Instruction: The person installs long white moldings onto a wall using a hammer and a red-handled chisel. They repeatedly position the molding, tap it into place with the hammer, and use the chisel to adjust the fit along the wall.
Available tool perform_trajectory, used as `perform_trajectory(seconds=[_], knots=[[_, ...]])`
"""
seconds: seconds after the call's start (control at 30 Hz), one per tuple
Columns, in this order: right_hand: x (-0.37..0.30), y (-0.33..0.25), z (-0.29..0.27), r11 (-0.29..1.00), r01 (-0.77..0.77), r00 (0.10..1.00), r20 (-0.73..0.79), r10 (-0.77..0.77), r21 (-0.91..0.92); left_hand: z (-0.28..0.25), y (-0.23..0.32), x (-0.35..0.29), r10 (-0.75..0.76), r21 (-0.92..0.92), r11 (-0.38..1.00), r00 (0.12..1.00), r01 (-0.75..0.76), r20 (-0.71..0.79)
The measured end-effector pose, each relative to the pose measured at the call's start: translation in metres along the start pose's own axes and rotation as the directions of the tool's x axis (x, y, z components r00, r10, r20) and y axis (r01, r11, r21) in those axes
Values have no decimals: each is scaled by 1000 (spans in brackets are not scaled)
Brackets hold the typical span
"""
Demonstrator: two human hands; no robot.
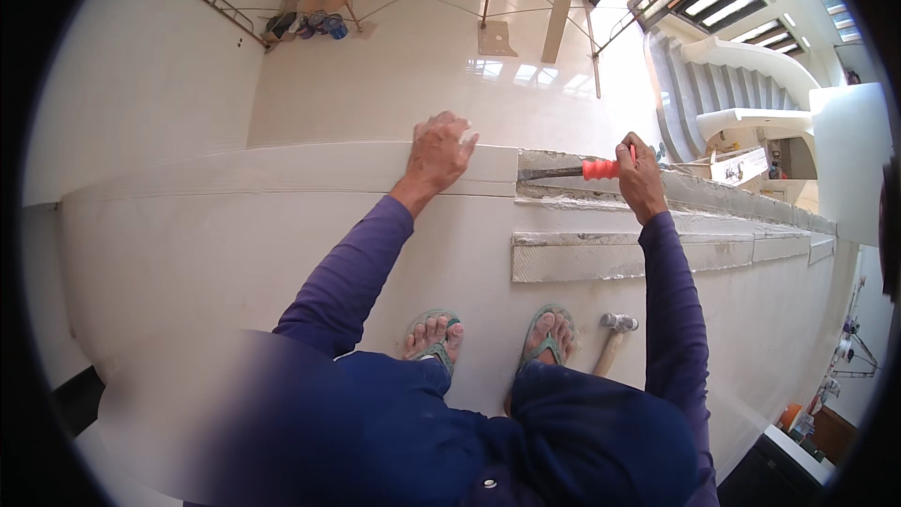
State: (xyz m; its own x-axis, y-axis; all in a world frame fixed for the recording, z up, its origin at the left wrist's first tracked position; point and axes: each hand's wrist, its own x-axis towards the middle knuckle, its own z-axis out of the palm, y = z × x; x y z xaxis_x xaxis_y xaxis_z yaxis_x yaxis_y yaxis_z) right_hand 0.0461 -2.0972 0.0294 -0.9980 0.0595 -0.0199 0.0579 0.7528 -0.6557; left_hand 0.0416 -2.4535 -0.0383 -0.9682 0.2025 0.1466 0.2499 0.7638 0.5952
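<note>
My right hand (643, 178) is wrapped round the red handle of a chisel (601, 170). The chisel's dark metal blade points left and lies along a rough, mortar-covered strip (676, 190) at the edge of the ledge. Its tip is close to the end of a laid, cream-coloured tile strip (488, 169). Over that tile, at the ledge's edge, my left hand (439, 158) has its fingers curled in; whitish dust or material shows at the fingertips, and what they hold, if anything, is unclear. Loose tile strips (638, 253) with ridged faces lie nearer my feet.
A hammer (618, 323) with a wooden handle lies beside my right sandal (546, 343). Beyond the ledge, a lower floor (375, 84) holds scaffolding (486, 0), cardboard pieces (495, 38) and blue containers (333, 26). A curved staircase (727, 80) rises at the far right.
</note>
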Motion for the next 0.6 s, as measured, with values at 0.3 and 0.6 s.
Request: perform_trajectory(seconds=[0.3,0.6], knots=[[4,36,5,901,-287,955,173,242,325,4,-34,-34,17,50,999,1000,-16,-9],[-5,36,14,896,-242,969,133,207,371,0,-27,-42,-16,73,997,998,21,-63]])
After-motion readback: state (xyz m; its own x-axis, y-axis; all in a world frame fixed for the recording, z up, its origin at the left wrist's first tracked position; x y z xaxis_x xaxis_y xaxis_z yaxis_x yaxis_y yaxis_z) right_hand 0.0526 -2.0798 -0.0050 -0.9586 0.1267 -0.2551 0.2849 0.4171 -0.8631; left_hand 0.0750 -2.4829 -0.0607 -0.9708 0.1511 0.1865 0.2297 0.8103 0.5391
